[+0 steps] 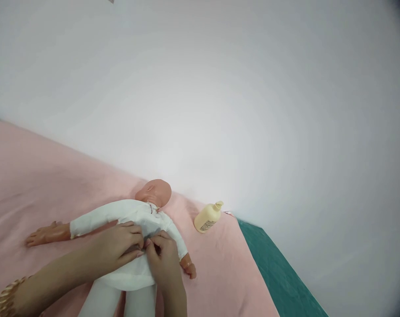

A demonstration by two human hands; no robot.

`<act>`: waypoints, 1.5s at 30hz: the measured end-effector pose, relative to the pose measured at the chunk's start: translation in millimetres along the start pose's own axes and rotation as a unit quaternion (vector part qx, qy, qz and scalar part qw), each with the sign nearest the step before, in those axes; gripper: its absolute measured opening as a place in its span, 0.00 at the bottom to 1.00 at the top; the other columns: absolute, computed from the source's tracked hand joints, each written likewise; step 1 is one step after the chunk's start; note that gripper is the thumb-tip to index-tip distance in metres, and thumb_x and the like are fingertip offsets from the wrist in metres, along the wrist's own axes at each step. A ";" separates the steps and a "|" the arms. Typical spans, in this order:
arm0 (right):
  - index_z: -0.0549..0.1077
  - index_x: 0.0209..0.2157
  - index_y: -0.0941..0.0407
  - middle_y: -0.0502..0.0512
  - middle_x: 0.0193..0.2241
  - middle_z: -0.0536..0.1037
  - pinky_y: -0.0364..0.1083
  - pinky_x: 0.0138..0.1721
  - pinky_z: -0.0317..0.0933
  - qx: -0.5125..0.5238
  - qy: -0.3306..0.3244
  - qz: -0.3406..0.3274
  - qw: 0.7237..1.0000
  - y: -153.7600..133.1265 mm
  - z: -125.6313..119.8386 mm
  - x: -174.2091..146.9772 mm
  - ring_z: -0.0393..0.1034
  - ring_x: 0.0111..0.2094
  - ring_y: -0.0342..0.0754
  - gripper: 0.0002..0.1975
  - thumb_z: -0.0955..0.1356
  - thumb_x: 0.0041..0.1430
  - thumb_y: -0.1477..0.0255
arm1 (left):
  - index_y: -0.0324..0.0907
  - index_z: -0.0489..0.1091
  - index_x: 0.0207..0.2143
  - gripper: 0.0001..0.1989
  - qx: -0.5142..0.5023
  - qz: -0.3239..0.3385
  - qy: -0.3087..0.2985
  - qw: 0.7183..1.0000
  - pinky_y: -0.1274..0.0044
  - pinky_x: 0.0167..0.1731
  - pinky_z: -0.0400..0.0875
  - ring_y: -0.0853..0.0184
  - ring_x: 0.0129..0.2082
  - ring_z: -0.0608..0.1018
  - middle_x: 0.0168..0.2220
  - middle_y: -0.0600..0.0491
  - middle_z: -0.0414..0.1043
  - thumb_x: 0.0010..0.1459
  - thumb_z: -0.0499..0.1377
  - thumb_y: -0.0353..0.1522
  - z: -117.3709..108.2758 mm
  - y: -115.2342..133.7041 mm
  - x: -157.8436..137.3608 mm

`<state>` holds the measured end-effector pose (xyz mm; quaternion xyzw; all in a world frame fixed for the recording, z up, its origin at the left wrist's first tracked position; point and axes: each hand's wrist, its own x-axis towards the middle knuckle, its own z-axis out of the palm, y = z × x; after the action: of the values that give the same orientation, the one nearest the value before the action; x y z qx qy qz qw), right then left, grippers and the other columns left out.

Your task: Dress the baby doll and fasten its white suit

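- Broadly, pale wall behind pink sheet.
- Doll on sheet, arms spread, in white garment.
- Left hand, right hand meet mid-garment, each grip pinched closed on cloth.
- Yellow pump bottle stands near doll.

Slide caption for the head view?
Left hand and right hand close together on the white shirt of a doll on pink cloth, bottle nearby.

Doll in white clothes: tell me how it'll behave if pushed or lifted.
The doll may resist rolling, as its arms lie spread. Its smooth, moulded-looking head is probably stiff and could feel slippery. The white sleeves look like creased cloth, so they likely give when gripped.
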<state>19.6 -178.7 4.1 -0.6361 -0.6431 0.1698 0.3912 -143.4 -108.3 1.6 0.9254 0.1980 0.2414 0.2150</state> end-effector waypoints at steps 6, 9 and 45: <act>0.69 0.19 0.56 0.50 0.24 0.69 0.44 0.31 0.54 0.012 0.025 -0.002 1.000 1.5 2.5 1.0 0.64 0.30 0.46 0.14 0.63 0.57 0.79 | 0.44 0.71 0.31 0.11 -0.008 -0.002 0.030 1.000 0.72 0.38 0.65 0.62 0.36 0.73 0.34 0.54 0.74 0.63 0.51 0.33 -0.1 -1.0 2.4; 0.70 0.22 0.56 0.52 0.27 0.71 0.45 0.35 0.58 0.034 0.061 -0.010 0.997 1.3 2.2 1.1 0.66 0.34 0.47 0.13 0.63 0.59 0.78 | 0.43 0.72 0.33 0.14 -0.013 0.019 0.060 0.998 0.73 0.37 0.66 0.63 0.36 0.72 0.35 0.52 0.73 0.65 0.48 0.34 1.4 -5.1 4.1; 0.67 0.56 0.52 0.56 0.56 0.69 0.52 0.60 0.54 0.014 0.011 -0.055 0.998 10.0 6.3 4.0 0.60 0.58 0.51 0.18 0.62 0.66 0.65 | 0.39 0.66 0.56 0.26 0.123 -0.042 0.113 0.985 0.64 0.56 0.63 0.56 0.58 0.68 0.57 0.47 0.68 0.66 0.48 0.47 17.4 -33.6 5.0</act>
<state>22.4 -171.8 -6.0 -0.5959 -0.6702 0.1504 0.4160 -139.0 -83.4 -26.9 0.9023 0.2881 0.3090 0.0859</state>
